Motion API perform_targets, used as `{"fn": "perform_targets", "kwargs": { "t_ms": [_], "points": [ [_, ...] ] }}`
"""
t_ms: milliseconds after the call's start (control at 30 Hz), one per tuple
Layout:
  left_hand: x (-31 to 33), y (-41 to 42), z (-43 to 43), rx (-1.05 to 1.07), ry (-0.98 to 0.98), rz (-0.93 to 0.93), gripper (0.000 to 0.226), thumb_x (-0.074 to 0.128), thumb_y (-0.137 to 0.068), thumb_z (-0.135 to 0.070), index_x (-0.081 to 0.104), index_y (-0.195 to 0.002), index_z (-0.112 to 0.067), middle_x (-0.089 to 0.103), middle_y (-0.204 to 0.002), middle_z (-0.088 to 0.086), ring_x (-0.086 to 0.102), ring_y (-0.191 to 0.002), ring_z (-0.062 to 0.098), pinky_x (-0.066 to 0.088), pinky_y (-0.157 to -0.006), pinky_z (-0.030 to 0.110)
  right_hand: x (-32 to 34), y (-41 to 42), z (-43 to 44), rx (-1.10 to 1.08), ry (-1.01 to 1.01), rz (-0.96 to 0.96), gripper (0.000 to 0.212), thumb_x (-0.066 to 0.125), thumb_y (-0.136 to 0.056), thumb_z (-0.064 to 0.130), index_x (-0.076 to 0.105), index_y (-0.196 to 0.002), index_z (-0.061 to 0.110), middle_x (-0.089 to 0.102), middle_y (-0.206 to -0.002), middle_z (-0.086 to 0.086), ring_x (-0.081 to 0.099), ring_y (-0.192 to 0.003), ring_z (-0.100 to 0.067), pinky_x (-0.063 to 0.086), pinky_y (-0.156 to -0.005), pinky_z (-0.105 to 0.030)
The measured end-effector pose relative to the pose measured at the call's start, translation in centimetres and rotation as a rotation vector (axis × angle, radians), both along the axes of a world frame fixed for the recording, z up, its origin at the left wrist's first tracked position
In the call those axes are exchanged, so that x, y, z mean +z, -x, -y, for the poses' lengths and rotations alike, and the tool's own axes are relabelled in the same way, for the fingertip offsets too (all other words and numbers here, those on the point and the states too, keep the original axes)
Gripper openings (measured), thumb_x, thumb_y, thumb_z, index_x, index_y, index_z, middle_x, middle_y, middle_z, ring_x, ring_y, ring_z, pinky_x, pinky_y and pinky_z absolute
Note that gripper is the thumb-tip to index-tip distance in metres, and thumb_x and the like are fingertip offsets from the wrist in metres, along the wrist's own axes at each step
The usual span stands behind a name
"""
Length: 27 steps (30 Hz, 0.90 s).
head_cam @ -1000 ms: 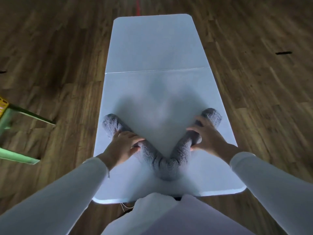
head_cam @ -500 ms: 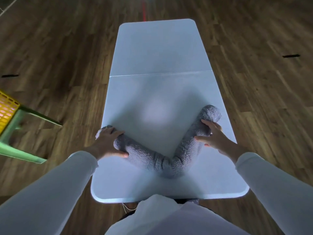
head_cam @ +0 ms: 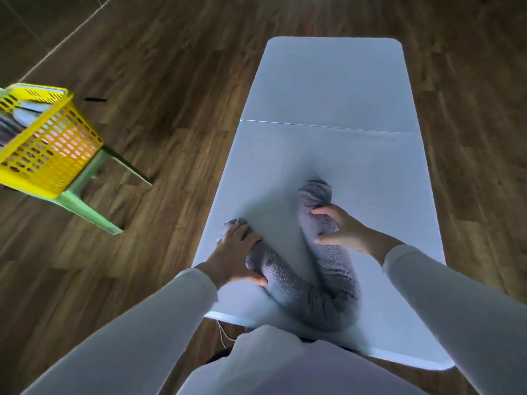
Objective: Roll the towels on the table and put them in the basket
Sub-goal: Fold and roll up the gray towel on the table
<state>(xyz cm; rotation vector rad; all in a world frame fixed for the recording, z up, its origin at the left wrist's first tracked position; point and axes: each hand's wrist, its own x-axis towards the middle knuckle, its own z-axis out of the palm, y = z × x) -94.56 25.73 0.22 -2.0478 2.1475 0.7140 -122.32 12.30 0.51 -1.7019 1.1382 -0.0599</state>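
Towel [head_cam: 308, 295]: rolled, bent in a V, lower centre, on table [head_cam: 336, 81]. Left hand [head_cam: 233, 252] wraps its left end; right hand [head_cam: 342, 229] clasps the right arm. Advice: grip firmly, close the V, then carry to basket [head_cam: 48, 155], upper left.

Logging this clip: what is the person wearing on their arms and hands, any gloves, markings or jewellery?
Long, plain off-white sleeves cover both arms. The left sleeve and the right sleeve each end at the wrist. The left hand and the right hand are bare, with no gloves. No watch, ring, logo or marking shows in the head view.
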Motion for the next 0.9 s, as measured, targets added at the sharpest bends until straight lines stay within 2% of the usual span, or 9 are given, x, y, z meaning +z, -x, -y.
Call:
{"fn": "perform_targets", "kwargs": {
  "t_ms": [167, 267, 333, 400, 500, 633, 700, 800, 900],
  "points": [
    [0.3, -1.8, -1.0, 0.009, 0.008, -0.088, 0.116, 0.082, -0.055, -0.064, 0.028, -0.150, -0.024, 0.024, -0.158, -0.001, 0.017, -0.146, 0.019, 0.007, -0.120, 0.031, 0.0, -4.8, -1.0, 0.174, 0.002, 0.016, 0.065, 0.080, -0.074, 0.011, 0.055, -0.129, 0.034, 0.039, -0.144, 0.009, 0.040, -0.131, -0.010, 0.030, -0.102, -0.017],
    [0.1, -2.6, -1.7, 0.091, 0.053, -0.107, 0.123, 0.089, -0.058, -0.046, 0.019, -0.153, -0.014, 0.017, -0.159, 0.003, 0.024, -0.144, 0.023, 0.018, -0.120, 0.033, -0.4, -7.8, -2.9, 0.321, 0.058, 0.031, 0.064, 0.076, -0.070, -0.002, 0.058, -0.128, 0.021, 0.044, -0.133, 0.008, 0.043, -0.122, -0.008, 0.025, -0.089, 0.003],
    [0.3, -2.7, -2.3, 0.146, 0.082, -0.098, 0.124, 0.090, -0.059, -0.036, 0.014, -0.154, -0.012, 0.016, -0.158, 0.006, 0.025, -0.143, 0.025, 0.017, -0.118, 0.032, -0.9, -9.1, -3.9, 0.395, 0.106, 0.045, 0.067, 0.074, -0.066, -0.007, 0.057, -0.127, 0.013, 0.043, -0.132, 0.003, 0.040, -0.119, -0.006, 0.021, -0.089, 0.006],
    [0.8, -2.9, -2.7, 0.146, 0.125, -0.053, 0.128, 0.090, -0.058, -0.037, 0.009, -0.155, -0.014, 0.018, -0.157, 0.008, 0.023, -0.143, 0.027, 0.018, -0.118, 0.034, -1.1, -9.4, -4.2, 0.408, 0.112, 0.041, 0.068, 0.073, -0.065, -0.007, 0.056, -0.128, 0.012, 0.041, -0.132, 0.004, 0.037, -0.119, -0.005, 0.020, -0.090, 0.005],
    [1.6, -3.2, -1.9, 0.054, 0.094, 0.126, 0.136, 0.086, -0.057, -0.053, -0.004, -0.155, -0.023, 0.008, -0.160, 0.003, 0.013, -0.146, 0.025, 0.019, -0.117, 0.043, -0.8, -9.0, -4.0, 0.413, 0.076, 0.035, 0.070, 0.070, -0.068, -0.007, 0.055, -0.130, 0.019, 0.040, -0.137, 0.007, 0.035, -0.126, -0.003, 0.023, -0.095, -0.002],
    [2.0, -3.2, 1.9, -0.282, 0.032, 0.335, 0.145, 0.080, -0.048, -0.070, -0.011, -0.153, -0.027, -0.008, -0.162, -0.002, -0.005, -0.149, 0.021, 0.002, -0.119, 0.044, -0.3, -8.0, -4.5, 0.368, 0.084, 0.039, 0.063, 0.068, -0.068, -0.002, 0.061, -0.124, 0.025, 0.040, -0.140, 0.006, 0.037, -0.132, -0.006, 0.029, -0.102, -0.016],
    [2.1, -2.5, 3.8, -0.428, 0.009, 0.397, 0.147, 0.079, -0.044, -0.072, -0.005, -0.154, -0.025, -0.004, -0.163, -0.005, -0.006, -0.149, 0.017, -0.003, -0.119, 0.042, -0.2, -6.6, -5.0, 0.310, 0.080, 0.026, 0.057, 0.067, -0.068, 0.004, 0.064, -0.119, 0.030, 0.042, -0.139, 0.006, 0.039, -0.131, -0.005, 0.031, -0.102, -0.018],
    [2.6, -1.5, 5.2, -0.499, 0.024, 0.426, 0.136, 0.071, -0.046, -0.076, 0.009, -0.155, -0.023, 0.017, -0.160, -0.007, 0.010, -0.148, 0.016, 0.001, -0.119, 0.041, 0.3, -3.0, -5.5, 0.202, 0.096, -0.036, 0.042, 0.070, -0.077, 0.011, 0.066, -0.112, 0.033, 0.051, -0.127, 0.015, 0.044, -0.125, -0.001, 0.029, -0.098, -0.009],
    [2.3, -0.5, 5.1, -0.419, 0.131, 0.373, 0.114, 0.055, -0.049, -0.075, 0.033, -0.147, -0.022, 0.045, -0.144, -0.005, 0.040, -0.134, 0.018, 0.022, -0.115, 0.039, 0.8, 0.9, -5.2, 0.036, 0.106, -0.072, 0.029, 0.071, -0.081, 0.021, 0.064, -0.099, 0.042, 0.062, -0.116, 0.014, 0.056, -0.115, -0.010, 0.040, -0.102, -0.025]
  ]
}}
